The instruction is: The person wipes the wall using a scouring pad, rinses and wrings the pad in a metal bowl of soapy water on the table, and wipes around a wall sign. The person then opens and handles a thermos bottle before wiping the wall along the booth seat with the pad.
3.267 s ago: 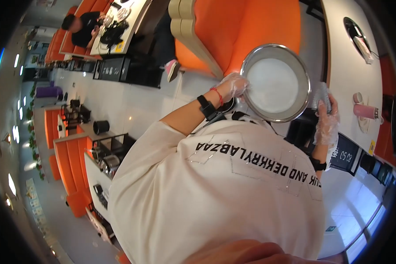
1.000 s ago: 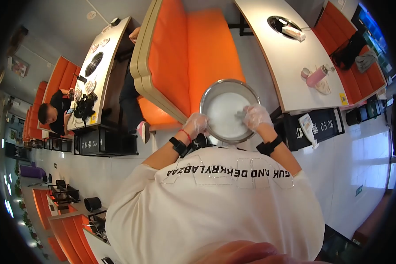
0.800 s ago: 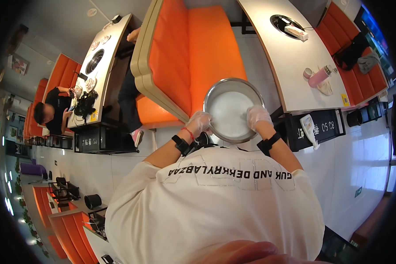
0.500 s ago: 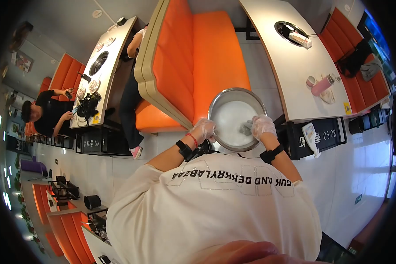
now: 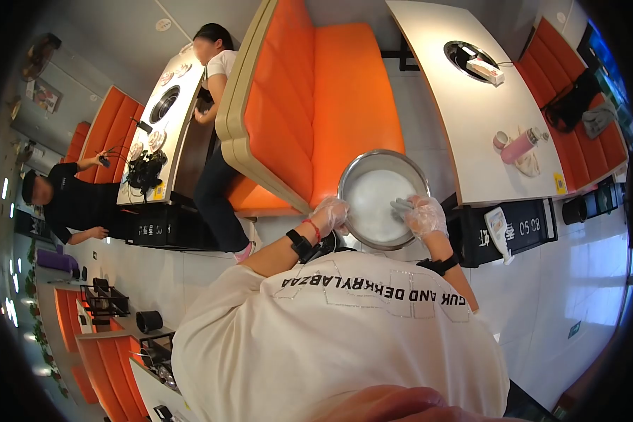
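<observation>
A round steel basin (image 5: 347, 171) with whitish, cloudy contents (image 5: 376, 193) is in front of my body, beside the orange bench. My left hand (image 5: 330, 214), in a clear plastic glove, is closed at the basin's left rim. On the opposite side my right hand (image 5: 427, 217), gloved the same way, is closed on a grey cloth (image 5: 402, 206). That cloth hangs over the inside of the basin near the right wall; its exact shape is partly covered by my fingers. Black bands circle both wrists.
An orange bench (image 5: 355, 91) stands ahead. To the right, a table (image 5: 464, 133) bears a pink bottle (image 5: 519, 145) and a small box (image 5: 485, 71). A white bottle (image 5: 498, 232) hangs by its dark side. Two people are at the left table (image 5: 179, 133), which carries black cables (image 5: 145, 171).
My right hand and the grey cloth have shifted slightly, and the basin sits a little lower in view. A person behind the bench has come into view; the person in black has leaned away.
</observation>
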A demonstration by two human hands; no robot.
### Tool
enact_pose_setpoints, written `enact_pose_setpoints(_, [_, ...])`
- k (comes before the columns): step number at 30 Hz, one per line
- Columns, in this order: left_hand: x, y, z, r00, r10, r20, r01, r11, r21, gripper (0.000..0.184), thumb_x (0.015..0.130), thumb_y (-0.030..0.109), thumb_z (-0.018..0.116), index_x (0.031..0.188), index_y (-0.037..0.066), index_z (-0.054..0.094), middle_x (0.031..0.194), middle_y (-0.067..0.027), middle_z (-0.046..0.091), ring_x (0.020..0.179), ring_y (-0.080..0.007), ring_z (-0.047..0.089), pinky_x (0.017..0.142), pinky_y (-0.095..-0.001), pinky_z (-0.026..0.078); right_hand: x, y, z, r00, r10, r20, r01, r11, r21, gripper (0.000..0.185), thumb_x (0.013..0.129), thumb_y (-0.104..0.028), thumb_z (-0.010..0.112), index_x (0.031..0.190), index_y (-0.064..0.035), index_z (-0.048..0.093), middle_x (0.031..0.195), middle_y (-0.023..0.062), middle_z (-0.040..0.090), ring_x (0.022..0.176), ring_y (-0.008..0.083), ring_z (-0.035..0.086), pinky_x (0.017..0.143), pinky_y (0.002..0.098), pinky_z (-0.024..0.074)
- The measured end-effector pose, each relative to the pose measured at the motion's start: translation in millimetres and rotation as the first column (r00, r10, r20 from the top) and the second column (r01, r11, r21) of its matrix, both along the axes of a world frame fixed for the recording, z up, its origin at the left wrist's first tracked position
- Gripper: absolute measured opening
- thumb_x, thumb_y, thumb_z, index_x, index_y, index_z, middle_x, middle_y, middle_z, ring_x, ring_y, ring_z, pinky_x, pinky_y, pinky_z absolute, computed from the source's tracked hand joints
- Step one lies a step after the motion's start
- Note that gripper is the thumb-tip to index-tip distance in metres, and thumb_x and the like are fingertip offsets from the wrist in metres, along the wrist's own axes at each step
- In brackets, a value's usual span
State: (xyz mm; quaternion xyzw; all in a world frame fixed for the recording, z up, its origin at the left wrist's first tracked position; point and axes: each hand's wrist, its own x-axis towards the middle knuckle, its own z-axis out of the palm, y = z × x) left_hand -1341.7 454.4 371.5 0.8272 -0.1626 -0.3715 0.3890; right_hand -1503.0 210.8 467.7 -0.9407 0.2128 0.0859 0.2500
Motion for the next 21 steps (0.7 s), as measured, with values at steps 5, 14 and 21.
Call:
enact_pose_setpoints(5, [-12.2,-32.4,34.6,0.94,0.241,-0.243,-0.262,0.963,-0.058,0.021,0.083,0.012,0.059,0.07,-0.004,0.062,0.065,-0.0133,0.061,0.054,-0.0241,0.064,0.051,-0.0384,0.052,-14.9,-30.7,-19.5,0.985,0.008,0.17,-0.002,0.999,-0.032,0.036,0.079,-0.024,0.067,0.112,-0.0089,0.07,0.106,0.0194,0.069,0.099,0.0362,0.066,0.089,0.0425,0.0531])
enact_pose_setpoints(14, [-14.6,-106.5,40.1,0.847,0.314,-0.43,-0.394,0.913,-0.109,0.012,0.084,0.008,0.059,0.078,-0.002,0.058,0.066,-0.0117,0.057,0.051,-0.0248,0.058,0.049,-0.0394,0.053,-29.7,-89.2,-17.5,0.948,-0.139,0.287,0.12,0.989,0.083,0.038,0.079,-0.023,0.069,0.115,-0.0099,0.068,0.111,0.0185,0.067,0.106,0.0364,0.063,0.093,0.0416,0.0511])
enact_pose_setpoints(21, [22.4,-155.4,26.1,0.833,0.093,-0.545,-0.336,0.868,-0.365,0.011,0.085,0.007,0.057,0.081,-0.003,0.058,0.071,-0.0161,0.061,0.05,-0.0271,0.062,0.05,-0.0386,0.055,-15.3,-121.9,-23.5,0.877,-0.219,0.427,0.199,0.976,0.091,0.036,0.079,-0.022,0.069,0.113,-0.0079,0.069,0.111,0.0188,0.067,0.104,0.0365,0.064,0.093,0.0429,0.0513])
